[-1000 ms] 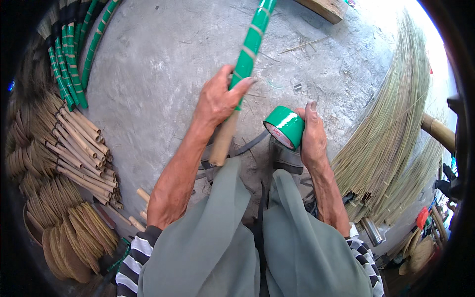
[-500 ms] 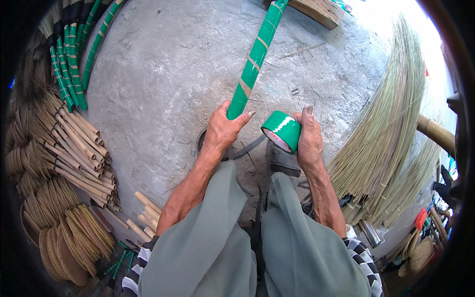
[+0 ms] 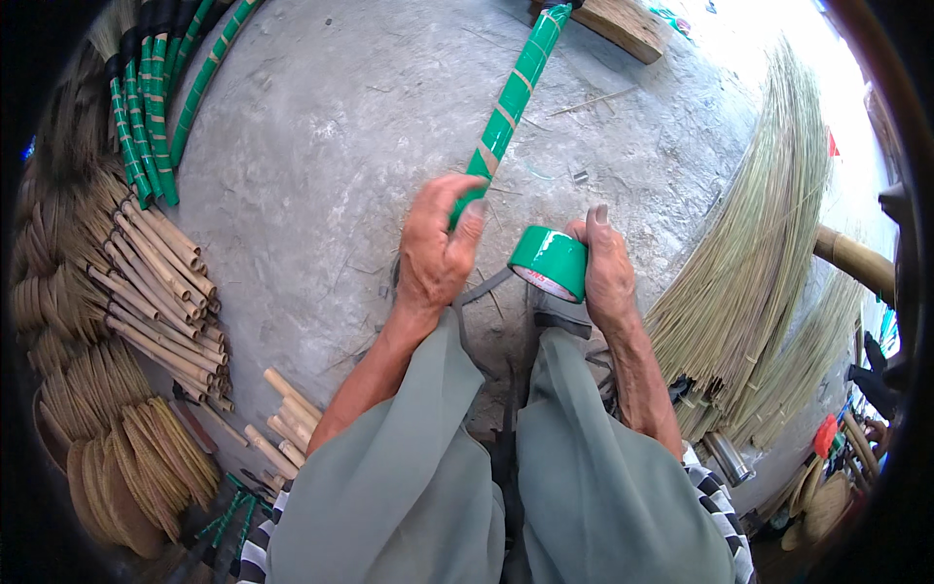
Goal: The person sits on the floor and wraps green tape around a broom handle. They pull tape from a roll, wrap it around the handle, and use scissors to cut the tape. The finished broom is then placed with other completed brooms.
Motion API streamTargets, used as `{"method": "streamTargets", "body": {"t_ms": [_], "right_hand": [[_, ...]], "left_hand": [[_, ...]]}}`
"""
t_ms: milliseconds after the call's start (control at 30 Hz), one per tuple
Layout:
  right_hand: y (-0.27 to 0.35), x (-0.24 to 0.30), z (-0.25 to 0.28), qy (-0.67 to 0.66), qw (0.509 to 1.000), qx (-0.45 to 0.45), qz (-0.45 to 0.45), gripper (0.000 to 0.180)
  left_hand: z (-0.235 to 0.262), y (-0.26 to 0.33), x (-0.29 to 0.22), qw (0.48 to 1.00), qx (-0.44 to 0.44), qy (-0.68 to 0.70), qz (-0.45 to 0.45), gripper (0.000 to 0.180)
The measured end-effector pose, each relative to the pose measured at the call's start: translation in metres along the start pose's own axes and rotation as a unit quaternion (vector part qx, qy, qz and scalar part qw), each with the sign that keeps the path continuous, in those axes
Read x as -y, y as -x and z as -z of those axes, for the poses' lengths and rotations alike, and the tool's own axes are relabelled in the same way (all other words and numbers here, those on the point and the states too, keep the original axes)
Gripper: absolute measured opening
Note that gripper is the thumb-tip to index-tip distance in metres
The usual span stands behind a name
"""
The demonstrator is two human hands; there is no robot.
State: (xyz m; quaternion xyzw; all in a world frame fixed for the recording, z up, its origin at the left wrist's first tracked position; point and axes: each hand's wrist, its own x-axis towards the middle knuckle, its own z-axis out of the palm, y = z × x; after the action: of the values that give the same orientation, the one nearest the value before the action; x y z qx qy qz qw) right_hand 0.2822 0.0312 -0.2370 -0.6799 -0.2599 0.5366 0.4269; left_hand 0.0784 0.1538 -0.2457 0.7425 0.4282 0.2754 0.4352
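Observation:
A broom handle (image 3: 517,92) wrapped spirally in green tape, with tan bands showing between the turns, slants up toward the far side. My left hand (image 3: 434,243) is closed round its near end, the fingers curled over it and slightly blurred, the thumb on the right. In my right hand (image 3: 609,273) is a roll of green tape (image 3: 551,261), pinched at its right side with the thumb raised. The roll is apart from the handle, just right of its near end. The handle's far end shows a black band and leaves the picture.
At far left lie several green-wrapped brooms (image 3: 146,127), above a stack of bare sticks (image 3: 161,292) and coiled braided bundles (image 3: 146,477). Shorter sticks (image 3: 287,419) rest by my left forearm. Long straw (image 3: 749,273) lies right, near a bamboo pole (image 3: 856,263). A wooden block (image 3: 623,29) sits far ahead.
My left hand has shifted its hold on the handle's near end, its fingers now reaching over the top. The tape roll has turned and moved slightly left and down in my right hand.

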Motion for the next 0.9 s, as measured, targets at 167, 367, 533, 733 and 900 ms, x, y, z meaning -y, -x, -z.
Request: {"method": "streamTargets", "body": {"t_ms": [167, 367, 533, 733, 900], "right_hand": [[0.009, 0.014, 0.005, 0.031, 0.997, 0.071, 0.022, 0.09], [-0.011, 0.017, 0.009, 0.037, 0.993, 0.098, 0.054, 0.087], [-0.031, 0.006, 0.005, 0.042, 0.99, 0.122, 0.05, 0.083], [-0.03, 0.004, 0.0, 0.005, 0.984, -0.053, 0.167, 0.055], [0.006, 0.009, 0.005, 0.08, 0.976, -0.103, 0.175, 0.027]], "left_hand": [[0.014, 0.001, -0.038, 0.96, 0.227, 0.158, 0.05, 0.028], [0.017, 0.006, -0.051, 0.908, 0.377, 0.104, 0.152, 0.039], [0.006, 0.014, -0.05, 0.879, 0.397, 0.186, 0.19, 0.045], [0.002, 0.019, -0.04, 0.844, 0.338, 0.287, 0.301, 0.037], [0.003, 0.022, -0.031, 0.854, 0.267, 0.328, 0.302, 0.034]]}}
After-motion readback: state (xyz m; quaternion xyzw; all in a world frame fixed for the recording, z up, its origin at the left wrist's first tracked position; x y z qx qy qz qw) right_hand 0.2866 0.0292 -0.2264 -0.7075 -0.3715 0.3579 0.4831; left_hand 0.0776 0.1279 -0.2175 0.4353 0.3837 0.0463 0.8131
